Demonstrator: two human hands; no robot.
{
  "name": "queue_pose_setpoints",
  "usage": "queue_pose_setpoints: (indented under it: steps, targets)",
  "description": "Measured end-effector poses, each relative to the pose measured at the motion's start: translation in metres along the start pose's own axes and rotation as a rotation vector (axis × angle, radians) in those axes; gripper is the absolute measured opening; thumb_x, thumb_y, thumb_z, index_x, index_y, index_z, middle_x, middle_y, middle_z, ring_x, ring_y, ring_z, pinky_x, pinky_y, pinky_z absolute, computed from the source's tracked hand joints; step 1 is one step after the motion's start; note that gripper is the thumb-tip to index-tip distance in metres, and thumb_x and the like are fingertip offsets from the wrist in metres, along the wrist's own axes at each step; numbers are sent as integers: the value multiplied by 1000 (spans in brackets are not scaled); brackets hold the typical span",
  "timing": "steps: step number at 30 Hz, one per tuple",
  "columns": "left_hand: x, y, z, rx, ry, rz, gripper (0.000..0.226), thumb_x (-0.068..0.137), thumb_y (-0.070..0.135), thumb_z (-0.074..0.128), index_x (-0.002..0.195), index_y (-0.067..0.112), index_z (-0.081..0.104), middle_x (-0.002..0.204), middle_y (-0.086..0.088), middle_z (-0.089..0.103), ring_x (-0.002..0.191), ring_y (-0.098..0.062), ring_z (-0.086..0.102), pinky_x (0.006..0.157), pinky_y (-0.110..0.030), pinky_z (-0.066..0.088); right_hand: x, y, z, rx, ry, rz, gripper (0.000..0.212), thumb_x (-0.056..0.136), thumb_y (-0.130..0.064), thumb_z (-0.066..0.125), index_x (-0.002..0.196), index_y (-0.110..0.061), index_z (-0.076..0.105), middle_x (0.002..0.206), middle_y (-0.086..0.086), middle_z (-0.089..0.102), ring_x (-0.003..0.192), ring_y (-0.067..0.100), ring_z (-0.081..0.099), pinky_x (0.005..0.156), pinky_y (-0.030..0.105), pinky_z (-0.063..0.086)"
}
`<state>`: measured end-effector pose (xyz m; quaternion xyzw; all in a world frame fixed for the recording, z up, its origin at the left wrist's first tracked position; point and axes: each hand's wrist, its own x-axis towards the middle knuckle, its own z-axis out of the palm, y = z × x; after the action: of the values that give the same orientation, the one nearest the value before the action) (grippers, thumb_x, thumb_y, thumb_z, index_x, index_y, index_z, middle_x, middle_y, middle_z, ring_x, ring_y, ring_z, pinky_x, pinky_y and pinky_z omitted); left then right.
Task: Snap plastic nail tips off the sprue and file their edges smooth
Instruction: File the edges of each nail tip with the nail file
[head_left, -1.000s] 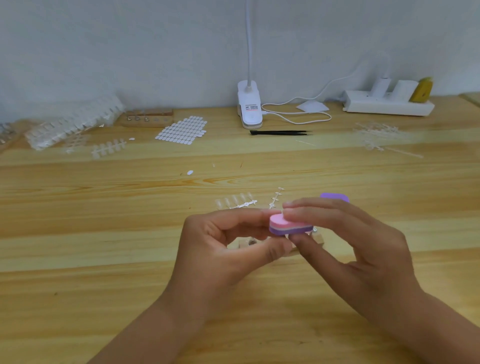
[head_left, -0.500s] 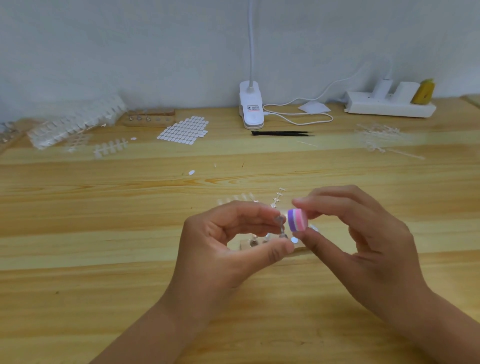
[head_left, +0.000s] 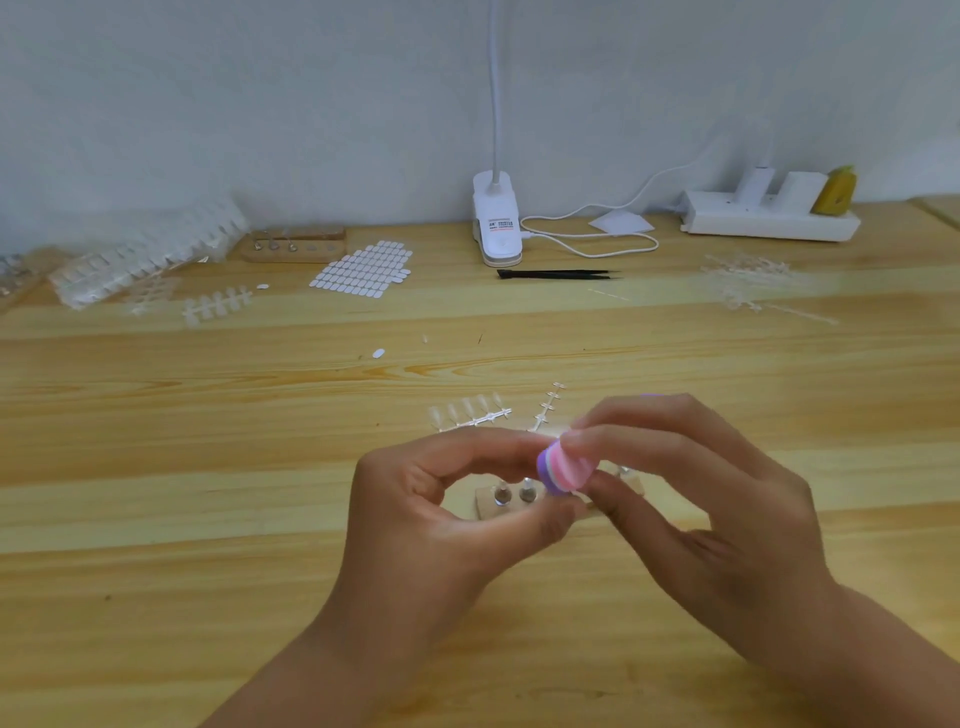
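Currently filing; most tips remain unsnapped.
The left hand (head_left: 441, 499) pinches what is judged a nail tip, hidden, against the file block (head_left: 566, 467) gripped by the right hand (head_left: 727, 519); beyond, a part-stripped sprue (head_left: 470, 415) lies on the counter (head_left: 208, 467), unsnapped sprues (head_left: 145, 254) stacked far left.

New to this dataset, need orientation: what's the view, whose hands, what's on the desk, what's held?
No machine: a person works bare-handed. The picture comes from a camera on their head, looking forward and down. The right hand pinches a pink-and-purple file. The left hand curls thumb and forefinger close to it; what, if anything, they pinch is hidden. On the table: a sprue of clear nail tips, a wooden stand with pins under the hands, and at the back a lamp, tweezers and a power strip.
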<state>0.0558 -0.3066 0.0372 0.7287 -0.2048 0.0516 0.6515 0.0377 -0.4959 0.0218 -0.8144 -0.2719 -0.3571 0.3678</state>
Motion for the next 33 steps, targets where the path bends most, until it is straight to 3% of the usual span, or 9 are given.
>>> queue_pose_setpoints:
  steps: [5, 8, 11, 15, 19, 22, 26, 30, 33]
  targets:
    - [1, 1, -1, -19, 17, -9, 28, 59, 29, 88, 86, 26, 78, 84, 4, 77, 79, -16, 72, 75, -20, 53, 0, 13, -7, -54, -24, 72, 18, 86, -4, 73, 104, -9, 71, 104, 0, 68, 99, 16, 68, 82, 37, 54]
    - [1, 0, 0, 8, 1, -3, 29, 60, 29, 87, 87, 29, 78, 85, 6, 77, 82, -18, 72, 78, -23, 54, 1, 6, -3, 59, -6, 43, 23, 89, -4, 72, 109, -13, 68, 107, 2, 68, 102, 16, 67, 86, 30, 53]
    - [0, 2, -1, 15, -11, 27, 28, 61, 27, 86, 88, 31, 78, 86, 7, 77, 85, -18, 73, 80, -25, 55, -1, 7, -2, 10, -50, -1, 26, 85, 3, 71, 106, -12, 69, 106, 4, 68, 100, 18, 66, 85, 28, 52]
    - [0, 3, -2, 13, 5, 17, 29, 60, 27, 87, 87, 29, 78, 84, 5, 77, 82, -19, 73, 78, -29, 56, 1, 13, -7, -6, -12, 56, 22, 88, -4, 73, 107, -13, 69, 107, 0, 68, 102, 13, 66, 87, 27, 53]
    - [-1, 4, -1, 26, -17, 55, 29, 63, 26, 87, 90, 33, 78, 85, 5, 76, 81, -16, 73, 76, -27, 56, -3, 5, -1, 41, -30, -47, 26, 89, -1, 68, 112, -15, 67, 109, 3, 66, 103, 15, 65, 93, 21, 46]
    - [-1, 1, -3, 30, 4, 36, 29, 61, 27, 88, 88, 30, 78, 85, 3, 76, 82, -20, 72, 79, -33, 56, -2, 17, -6, -44, -46, 31, 21, 89, -4, 70, 107, -15, 69, 107, 0, 66, 102, 13, 65, 89, 22, 50]
    - [2, -1, -2, 50, -22, 18, 31, 63, 17, 88, 90, 29, 77, 88, 1, 75, 84, -22, 70, 80, -32, 55, 0, 10, -4, 9, 11, 26, 22, 89, -6, 69, 110, -15, 66, 109, -1, 66, 103, 3, 62, 87, 12, 45]
    - [2, 0, -2, 26, -47, 48, 32, 65, 18, 85, 94, 30, 77, 89, 0, 75, 85, -21, 70, 80, -27, 53, -3, 12, -2, -47, -43, -35, 22, 91, -5, 65, 111, -15, 67, 109, 3, 64, 103, 13, 64, 87, 24, 51]
    - [3, -2, -3, 7, -30, 25, 31, 64, 23, 85, 93, 29, 77, 86, 0, 73, 83, -20, 68, 78, -24, 52, 2, 20, -8, -110, -8, 36, 27, 89, -1, 69, 111, -17, 64, 105, 3, 63, 100, 10, 62, 87, 22, 52]
